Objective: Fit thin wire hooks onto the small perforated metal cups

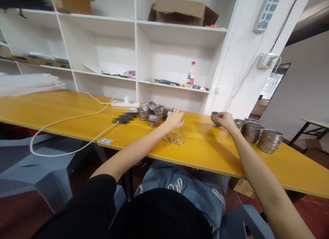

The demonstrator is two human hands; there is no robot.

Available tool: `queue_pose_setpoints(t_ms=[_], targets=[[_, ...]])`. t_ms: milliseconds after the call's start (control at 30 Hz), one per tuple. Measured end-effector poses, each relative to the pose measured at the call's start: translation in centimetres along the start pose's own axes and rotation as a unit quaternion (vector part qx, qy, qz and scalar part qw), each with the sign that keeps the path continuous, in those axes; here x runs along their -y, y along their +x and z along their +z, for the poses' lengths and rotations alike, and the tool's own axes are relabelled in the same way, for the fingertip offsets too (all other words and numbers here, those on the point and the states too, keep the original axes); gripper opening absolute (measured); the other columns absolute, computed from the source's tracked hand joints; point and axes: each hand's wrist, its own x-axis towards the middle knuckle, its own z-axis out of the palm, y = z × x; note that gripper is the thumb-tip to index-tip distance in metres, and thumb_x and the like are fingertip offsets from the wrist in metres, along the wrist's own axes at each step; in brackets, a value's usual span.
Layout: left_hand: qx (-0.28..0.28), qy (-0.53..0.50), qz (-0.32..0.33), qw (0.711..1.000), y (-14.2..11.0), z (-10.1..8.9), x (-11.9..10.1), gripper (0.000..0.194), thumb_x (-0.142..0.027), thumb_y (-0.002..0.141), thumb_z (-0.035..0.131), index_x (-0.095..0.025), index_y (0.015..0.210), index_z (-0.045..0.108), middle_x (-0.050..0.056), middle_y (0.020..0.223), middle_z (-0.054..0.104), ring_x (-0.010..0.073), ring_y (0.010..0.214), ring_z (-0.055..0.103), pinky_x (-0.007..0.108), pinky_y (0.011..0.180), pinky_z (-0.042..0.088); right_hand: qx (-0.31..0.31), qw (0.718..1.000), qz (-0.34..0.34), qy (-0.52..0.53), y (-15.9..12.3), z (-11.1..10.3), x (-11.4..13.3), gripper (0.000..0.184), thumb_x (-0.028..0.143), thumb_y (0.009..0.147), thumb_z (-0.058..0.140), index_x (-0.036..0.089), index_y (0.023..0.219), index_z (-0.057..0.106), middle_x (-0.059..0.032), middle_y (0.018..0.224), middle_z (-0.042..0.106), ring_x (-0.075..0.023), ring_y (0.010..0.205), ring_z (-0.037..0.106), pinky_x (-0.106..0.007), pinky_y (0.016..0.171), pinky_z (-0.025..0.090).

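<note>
My left hand (175,120) reaches out over the yellow table (64,110), fingers curled toward a heap of small perforated metal cups (152,113); whether it holds one is hidden. My right hand (224,120) is closed on one such metal cup (214,117) resting on the table. A loose pile of thin wire rings (174,140) lies between my arms near the front edge. To the right of my right hand stand stacked metal cups (259,134).
A white power strip (125,104) and its cable (64,124) run across the table's left half. Folded white sheets (28,84) lie at far left. White shelving (136,43) behind holds a bottle (190,75) and cardboard boxes. A grey plastic chair (38,167) stands at left.
</note>
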Motion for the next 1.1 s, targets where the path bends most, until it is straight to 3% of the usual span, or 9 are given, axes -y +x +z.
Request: queue_pose_setpoints(t_ms=[367,433,600,733,800,900,967,1100], targets=[[0.006,-0.007,-0.008,1.0,0.0,0.0,-0.1,0.025,-0.03,0.102,0.051,-0.014,0.118,0.063,0.017,0.129,0.063,0.0322,0.116,0.066,0.042,0.095,0.055,0.028,0.999,0.0,-0.028,-0.4,-0.3,0.9,0.012,0.025,0.082,0.075,0.014,0.085,0.08,-0.0074,0.085,0.076,-0.0223,0.086,0.071,-0.026,0.071,0.05],[0.003,-0.012,-0.008,1.0,0.1,0.1,0.0,0.026,-0.029,0.101,0.052,-0.014,0.12,0.062,0.017,0.129,0.063,0.0323,0.117,0.066,0.042,0.096,0.054,0.062,0.998,-0.001,0.001,-0.6,-0.2,1.2,0.011,0.025,0.082,0.076,0.015,0.085,0.08,-0.007,0.084,0.077,-0.0213,0.083,0.071,-0.025,0.069,0.051],[0.006,-0.055,0.001,0.998,0.3,0.7,0.4,0.034,-0.034,0.101,0.055,-0.014,0.129,0.057,0.017,0.134,0.063,0.0313,0.12,0.065,0.042,0.102,0.053,0.218,0.969,-0.05,0.103,-1.7,0.8,2.9,0.014,0.026,0.082,0.08,0.012,0.087,0.08,-0.0063,0.076,0.076,-0.0181,0.07,0.07,-0.022,0.063,0.054],[0.041,-0.095,0.041,0.994,0.5,1.8,0.6,0.044,-0.039,0.101,0.057,-0.014,0.137,0.055,0.017,0.14,0.061,0.0317,0.127,0.063,0.043,0.111,0.049,0.256,0.96,-0.066,0.092,-1.9,1.0,3.6,0.02,0.014,0.081,0.078,0.015,0.1,0.082,-0.0048,0.085,0.079,-0.0189,0.081,0.075,-0.021,0.073,0.057],[0.05,-0.116,0.062,0.99,0.5,2.4,0.6,0.045,-0.039,0.103,0.055,-0.013,0.14,0.054,0.017,0.143,0.06,0.0311,0.132,0.061,0.043,0.114,0.047,0.224,0.971,-0.042,0.071,-1.6,0.7,3.0,0.029,0.012,0.087,0.069,0.013,0.114,0.08,-0.0066,0.09,0.079,-0.0195,0.085,0.075,-0.023,0.077,0.058],[0.051,-0.142,0.095,0.984,0.6,2.8,0.4,0.045,-0.038,0.104,0.051,-0.013,0.142,0.055,0.017,0.146,0.059,0.0299,0.136,0.058,0.042,0.118,0.045,0.069,0.996,-0.022,-0.047,-1.2,0.1,1.2,0.032,0.013,0.094,0.06,0.012,0.121,0.078,-0.0138,0.11,0.076,-0.0246,0.104,0.073,-0.03,0.091,0.058],[0.051,-0.153,0.109,0.981,0.6,2.9,0.3,0.046,-0.038,0.104,0.051,-0.012,0.142,0.055,0.017,0.146,0.059,0.0297,0.137,0.058,0.042,0.118,0.044,-0.004,0.99,-0.018,-0.137,-1.1,0.0,0.0,0.035,0.017,0.096,0.059,0.012,0.127,0.076,-0.0197,0.131,0.068,-0.0313,0.123,0.065,-0.037,0.101,0.055],[0.059,-0.16,0.115,0.979,0.6,2.8,0.2,0.046,-0.039,0.103,0.054,-0.013,0.141,0.056,0.017,0.144,0.06,0.0294,0.135,0.059,0.042,0.117,0.046,0.041,0.971,0.044,-0.233,-1.2,0.4,-1.7,0.05,0.021,0.092,0.068,0.012,0.141,0.067,-0.0249,0.135,0.064,-0.039,0.129,0.06,-0.044,0.099,0.056]])
